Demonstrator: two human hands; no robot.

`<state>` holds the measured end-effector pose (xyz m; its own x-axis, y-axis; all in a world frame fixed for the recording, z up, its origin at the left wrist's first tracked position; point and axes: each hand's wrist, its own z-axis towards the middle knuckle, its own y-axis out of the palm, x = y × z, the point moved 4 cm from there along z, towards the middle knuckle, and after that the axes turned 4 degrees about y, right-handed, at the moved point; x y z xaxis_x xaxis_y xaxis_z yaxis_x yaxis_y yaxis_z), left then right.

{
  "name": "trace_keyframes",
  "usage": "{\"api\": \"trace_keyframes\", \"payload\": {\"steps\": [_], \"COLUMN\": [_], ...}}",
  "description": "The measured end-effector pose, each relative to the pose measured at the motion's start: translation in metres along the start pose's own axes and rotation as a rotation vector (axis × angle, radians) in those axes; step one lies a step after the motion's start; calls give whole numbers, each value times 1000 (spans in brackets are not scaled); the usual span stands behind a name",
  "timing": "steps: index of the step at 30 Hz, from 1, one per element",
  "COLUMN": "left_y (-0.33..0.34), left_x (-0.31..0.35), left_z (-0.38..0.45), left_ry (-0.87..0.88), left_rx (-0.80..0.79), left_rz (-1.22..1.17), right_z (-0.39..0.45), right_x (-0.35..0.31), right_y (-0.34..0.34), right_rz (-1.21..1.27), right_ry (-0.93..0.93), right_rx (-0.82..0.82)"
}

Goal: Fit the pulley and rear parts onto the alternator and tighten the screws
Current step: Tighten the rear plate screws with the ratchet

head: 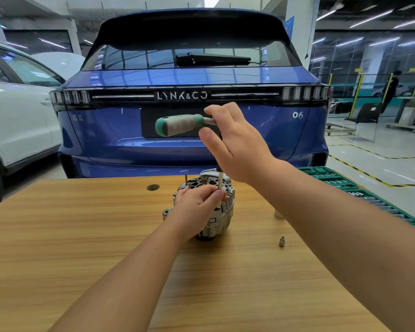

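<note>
1. Because the alternator (216, 212) stands upright near the middle of the wooden surface (82, 236), with its rear face turned upward, the fasteners there can be reached from straight above.
2. The left hand (197, 207) rests against the housing, and its fingertips (218, 194) pinch the thin metal shaft (219, 182) low down. That grip looks meant to steady the body and keep the tip seated on a fastener.
3. The right hand (235, 142) is raised well above the alternator, its grip closed on the neck of a green-handled ratchet (177, 125). The handle points left, which gives leverage for tightening.
4. A small socket (282, 240) stands loose on the surface to the right, near the right forearm, probably kept handy for another fastener.
5. A green tool tray (345, 185) lies along the right edge, within reach.
6. No pulley is visible; I cannot tell whether it is fitted underneath.
</note>
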<state>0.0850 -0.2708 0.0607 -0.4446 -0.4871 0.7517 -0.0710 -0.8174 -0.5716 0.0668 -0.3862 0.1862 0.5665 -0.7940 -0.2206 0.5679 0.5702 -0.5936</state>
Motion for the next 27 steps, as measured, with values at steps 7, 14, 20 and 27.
{"api": "trace_keyframes", "payload": {"steps": [7, 14, 20, 27], "left_y": [0, -2, -1, -1], "left_x": [0, 2, 0, 0], "left_z": [-1, -4, -2, -2], "left_ry": [13, 8, 27, 13], "left_rx": [18, -10, -2, -7], "left_rz": [-13, 7, 9, 4], "right_z": [10, 50, 18, 4], "right_x": [-15, -12, 8, 16], "right_y": [-11, -24, -4, -3], "right_rz": [-120, -35, 1269, 978], "right_ry": [-47, 569, 996, 535], "right_rx": [-47, -449, -296, 97]}}
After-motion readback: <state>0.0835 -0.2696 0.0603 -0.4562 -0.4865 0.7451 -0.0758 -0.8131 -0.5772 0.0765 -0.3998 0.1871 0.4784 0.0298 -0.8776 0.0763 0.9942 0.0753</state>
